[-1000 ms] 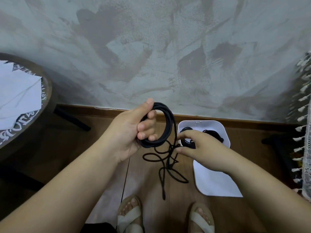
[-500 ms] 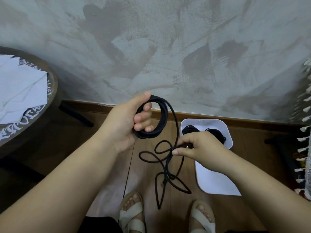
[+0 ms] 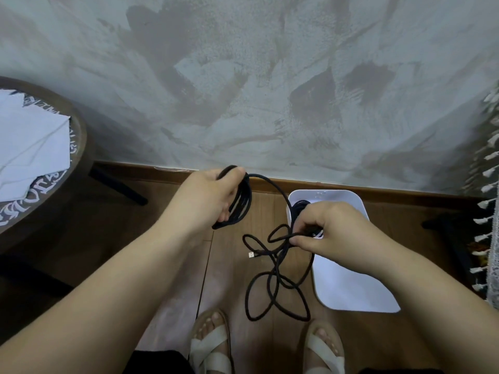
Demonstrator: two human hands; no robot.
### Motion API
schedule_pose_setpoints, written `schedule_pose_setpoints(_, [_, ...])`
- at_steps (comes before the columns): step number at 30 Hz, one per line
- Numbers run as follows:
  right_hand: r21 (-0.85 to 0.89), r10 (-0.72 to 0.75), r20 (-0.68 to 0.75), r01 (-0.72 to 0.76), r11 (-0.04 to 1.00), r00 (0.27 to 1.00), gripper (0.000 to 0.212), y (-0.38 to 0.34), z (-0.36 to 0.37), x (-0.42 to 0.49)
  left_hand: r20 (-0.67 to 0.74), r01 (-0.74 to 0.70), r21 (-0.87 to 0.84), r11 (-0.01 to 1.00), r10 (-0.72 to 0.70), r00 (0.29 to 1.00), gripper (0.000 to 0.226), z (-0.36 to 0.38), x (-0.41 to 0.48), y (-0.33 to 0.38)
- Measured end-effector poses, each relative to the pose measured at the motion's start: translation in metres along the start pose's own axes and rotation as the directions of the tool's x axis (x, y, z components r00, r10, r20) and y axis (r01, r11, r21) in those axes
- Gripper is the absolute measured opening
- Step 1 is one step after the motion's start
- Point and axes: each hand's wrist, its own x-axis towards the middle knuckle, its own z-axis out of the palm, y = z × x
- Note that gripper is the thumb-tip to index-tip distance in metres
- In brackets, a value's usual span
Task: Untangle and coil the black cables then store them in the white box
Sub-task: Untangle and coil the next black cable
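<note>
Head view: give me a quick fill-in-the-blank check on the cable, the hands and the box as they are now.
1. The wound coil is gripped by the person's ___ hand.
2. The right hand pinches a loose strand of the ___ cable.
3. The white box stands on the floor at the foot of the grey ___.
Missing words: left; black; wall.

1. My left hand (image 3: 208,198) grips the coiled part of the black cable (image 3: 241,203).
2. My right hand (image 3: 332,230) pinches a loose strand; tangled loops hang below it, USB plug (image 3: 252,255) dangling.
3. White box (image 3: 351,287) sits on the floor (image 3: 267,211) at its wall edge, with a dark cable (image 3: 301,205) inside.
</note>
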Motion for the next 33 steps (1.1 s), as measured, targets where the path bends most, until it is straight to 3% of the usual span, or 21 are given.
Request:
schedule_pose_setpoints(4, [0.167,-0.065,0.002,0.064,0.984,0.998,0.023,0.001,-0.004,-0.004,-0.011,-0.032,0.109,0.994,0.034,0.999,0.039,0.003,0.000,-0.004])
schedule_pose_setpoints(10, [0.325,-0.116,-0.038,0.122,0.938,0.993,0.045,0.012,-0.016,-0.005,-0.128,-0.040,0.143,0.989,0.059,0.990,0.045,-0.010,0.010,-0.010])
schedule_pose_setpoints(13, [0.331,-0.120,-0.065,0.135,0.934,0.991,0.036,0.018,-0.021,-0.003,-0.156,-0.033,0.200,0.979,0.065,0.986,0.045,-0.013,0.014,-0.014])
schedule_pose_setpoints(18, [0.399,-0.071,0.201,-0.015,0.917,0.977,0.034,0.017,-0.028,-0.011,-0.156,-0.023,0.213,0.977,0.057,0.986,0.046,-0.013,0.013,-0.015])
schedule_pose_setpoints(20, [0.437,-0.033,0.128,-0.026,0.899,0.991,0.033,0.014,-0.029,-0.010,-0.155,-0.023,0.218,0.976,0.057,0.986,0.044,-0.014,0.013,-0.016])
schedule_pose_setpoints(26, [0.716,0.144,-0.154,0.010,0.698,0.977,0.024,0.013,-0.029,-0.004,0.040,-0.037,0.382,0.923,0.024,0.999,0.033,-0.012,0.010,-0.018])
schedule_pose_setpoints(28, [0.728,0.131,-0.138,0.010,0.685,0.982,0.022,0.015,-0.030,-0.003,0.105,-0.042,0.364,0.930,0.004,0.994,0.033,-0.007,0.007,-0.018])
schedule_pose_setpoints(33, [0.574,0.007,0.081,-0.052,0.817,0.997,0.014,0.013,-0.035,-0.009,0.166,-0.052,0.234,0.971,0.012,0.986,0.037,-0.008,0.005,-0.013])
